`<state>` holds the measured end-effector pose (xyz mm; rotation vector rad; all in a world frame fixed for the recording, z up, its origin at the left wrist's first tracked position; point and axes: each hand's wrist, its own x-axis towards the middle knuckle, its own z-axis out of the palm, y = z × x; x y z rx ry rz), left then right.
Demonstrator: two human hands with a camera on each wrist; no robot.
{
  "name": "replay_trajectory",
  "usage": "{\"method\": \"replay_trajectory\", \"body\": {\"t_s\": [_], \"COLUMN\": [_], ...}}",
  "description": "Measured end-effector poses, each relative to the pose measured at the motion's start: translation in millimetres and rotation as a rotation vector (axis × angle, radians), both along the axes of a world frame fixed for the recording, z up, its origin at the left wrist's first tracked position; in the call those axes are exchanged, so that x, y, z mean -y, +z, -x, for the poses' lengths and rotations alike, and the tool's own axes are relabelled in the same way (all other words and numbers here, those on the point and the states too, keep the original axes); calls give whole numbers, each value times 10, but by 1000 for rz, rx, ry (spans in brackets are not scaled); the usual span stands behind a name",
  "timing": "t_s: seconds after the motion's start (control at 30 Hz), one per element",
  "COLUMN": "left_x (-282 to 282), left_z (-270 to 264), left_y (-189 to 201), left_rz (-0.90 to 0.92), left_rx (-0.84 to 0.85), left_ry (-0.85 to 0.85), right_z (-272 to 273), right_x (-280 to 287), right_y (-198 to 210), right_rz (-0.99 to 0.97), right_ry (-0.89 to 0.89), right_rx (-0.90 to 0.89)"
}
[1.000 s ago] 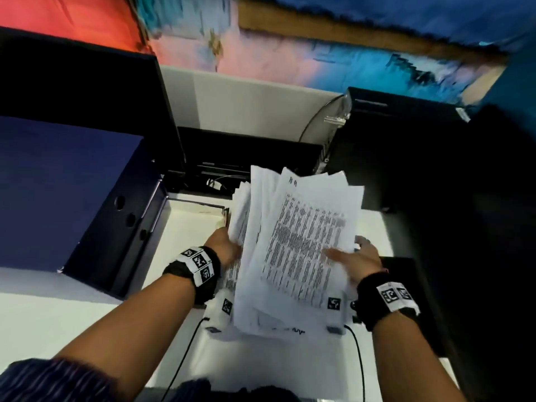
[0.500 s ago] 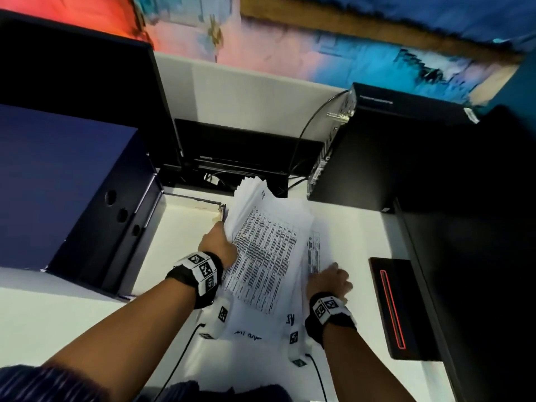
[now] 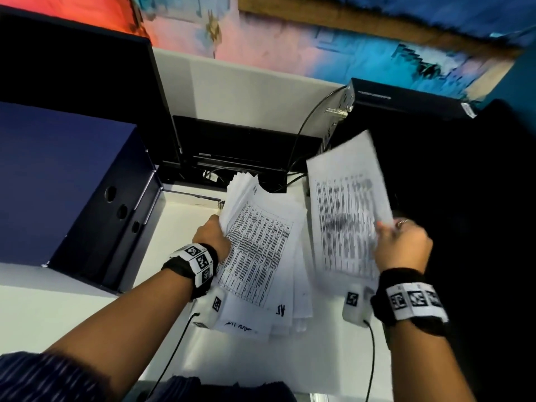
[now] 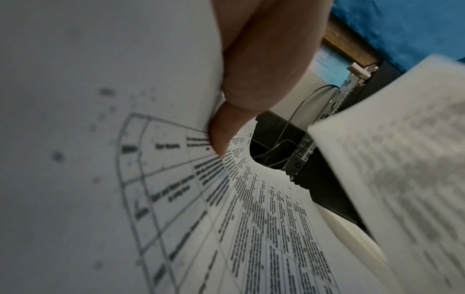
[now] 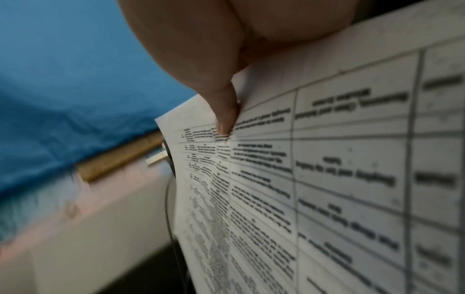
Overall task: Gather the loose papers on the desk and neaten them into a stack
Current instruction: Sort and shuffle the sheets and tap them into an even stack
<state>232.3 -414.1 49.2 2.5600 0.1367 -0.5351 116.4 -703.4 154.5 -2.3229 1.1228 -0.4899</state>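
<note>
A thick, uneven stack of printed papers [image 3: 261,250] with table text is held tilted above the white desk [image 3: 179,233]. My left hand [image 3: 213,237] grips its left edge, the thumb [image 4: 221,137] pressing on the top page. A separate printed sheet [image 3: 348,210] is lifted to the right of the stack. My right hand [image 3: 401,245] pinches that sheet's right edge, thumb [image 5: 226,117] on the printed side. The sheet [image 4: 402,179] appears blurred in the left wrist view. Both hands' fingers are hidden behind the paper.
A dark blue box file [image 3: 66,187] stands at the left. A black computer case [image 3: 406,120] with cables [image 3: 307,134] sits at the back right. A black monitor [image 3: 78,82] stands at the back left, over a dark cable tray [image 3: 232,163].
My right hand has picked the loose sheet off the desk and raised it to the right of the stack. The left hand keeps hold of the stack.
</note>
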Motion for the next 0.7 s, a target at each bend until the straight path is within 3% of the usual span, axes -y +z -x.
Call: {"method": "replay_trajectory", "body": {"t_s": [0.1, 0.2, 0.3, 0.43, 0.53, 0.63, 0.7], "left_x": [102, 186, 248, 240, 314, 422, 429], "left_z": [19, 50, 88, 90, 159, 257, 222], "left_y": [-24, -92, -218, -398, -347, -339, -332], "left_rz": [33, 144, 254, 426, 422, 393, 345], "left_rx": [-48, -117, -181, -270, -346, -480, -484], "left_ry": [3, 9, 42, 231, 322, 276, 249], "right_z": [14, -33, -135, -101, -53, -64, -90], "right_x": [21, -33, -109, -274, -383, -462, -404], "right_y": [309, 116, -537, -1298, -1484, -1517, -1483], "right_rz": [-83, -261, -309, -307, -273, -334, -318], "right_ry": [54, 95, 137, 168, 190, 262, 275], "right_rx": [198, 220, -37, -358, -561, -643, -694]}}
